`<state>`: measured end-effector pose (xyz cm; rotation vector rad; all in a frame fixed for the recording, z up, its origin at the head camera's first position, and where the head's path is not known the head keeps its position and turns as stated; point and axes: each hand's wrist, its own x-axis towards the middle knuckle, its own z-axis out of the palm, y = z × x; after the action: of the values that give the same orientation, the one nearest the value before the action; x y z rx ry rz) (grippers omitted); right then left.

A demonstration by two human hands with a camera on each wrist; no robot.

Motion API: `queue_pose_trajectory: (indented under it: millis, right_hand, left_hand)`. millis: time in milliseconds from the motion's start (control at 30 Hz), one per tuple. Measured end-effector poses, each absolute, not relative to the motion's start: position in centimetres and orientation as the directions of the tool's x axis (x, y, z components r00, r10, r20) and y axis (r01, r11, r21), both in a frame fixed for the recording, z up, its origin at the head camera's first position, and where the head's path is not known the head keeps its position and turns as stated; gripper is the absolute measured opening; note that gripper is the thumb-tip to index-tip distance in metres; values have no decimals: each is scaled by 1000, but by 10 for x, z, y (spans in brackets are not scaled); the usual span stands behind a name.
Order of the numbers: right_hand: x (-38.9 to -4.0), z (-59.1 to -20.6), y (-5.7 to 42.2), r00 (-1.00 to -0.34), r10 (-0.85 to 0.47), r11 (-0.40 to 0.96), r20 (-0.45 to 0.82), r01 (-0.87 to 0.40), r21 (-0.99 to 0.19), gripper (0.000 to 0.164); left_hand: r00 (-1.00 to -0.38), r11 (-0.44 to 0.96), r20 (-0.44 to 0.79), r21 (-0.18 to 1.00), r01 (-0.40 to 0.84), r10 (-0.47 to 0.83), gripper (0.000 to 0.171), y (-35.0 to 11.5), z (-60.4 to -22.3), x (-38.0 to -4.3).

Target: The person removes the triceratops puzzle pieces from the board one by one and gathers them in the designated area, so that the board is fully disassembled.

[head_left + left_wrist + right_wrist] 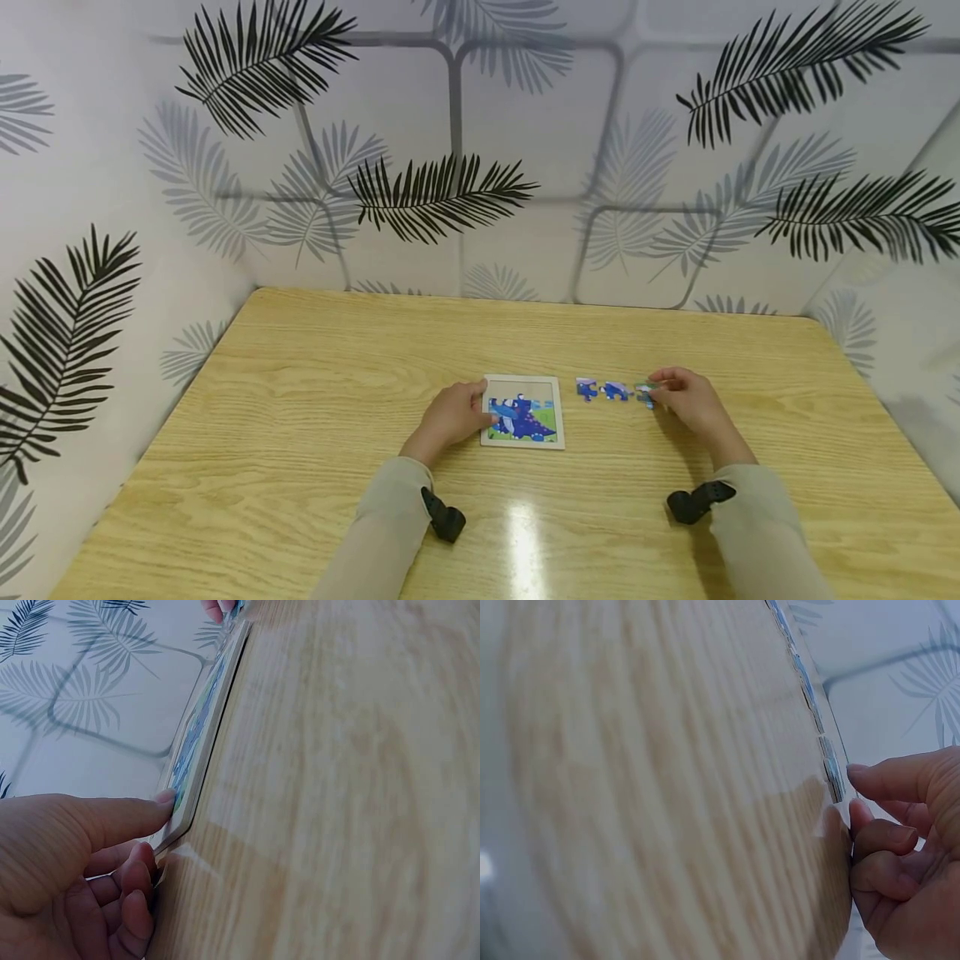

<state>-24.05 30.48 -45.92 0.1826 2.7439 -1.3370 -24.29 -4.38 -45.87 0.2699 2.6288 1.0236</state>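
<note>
A square jigsaw puzzle board (pixel 523 445) with a pale rim lies on the table, showing a blue dinosaur picture; its upper part is bare. My left hand (pixel 452 414) holds the board's left side, thumb over the rim and other fingers at the edge, as the left wrist view also shows. To the board's right, loose puzzle pieces lie in a row: a left piece (pixel 586 388), a middle piece (pixel 617 391) and a right piece (pixel 645 393). My right hand (pixel 693 406) is at the right piece; in the right wrist view, thumb and forefinger stand apart beside it.
The wooden table (pixel 337 358) stretches out on every side of the board. A wall with leaf prints (pixel 442 196) rises behind the table's far edge. Black wrist cameras (pixel 447 523) sit on both sleeves.
</note>
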Motion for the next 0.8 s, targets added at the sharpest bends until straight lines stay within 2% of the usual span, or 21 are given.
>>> queue_pose_trajectory:
  millis: [800]
  right_hand:
    - [-238, -457, 301, -980, 102, 572, -170, 198, -796, 33]
  left_hand:
    - [-936, 733, -222, 678, 53, 273, 65, -45, -459, -242]
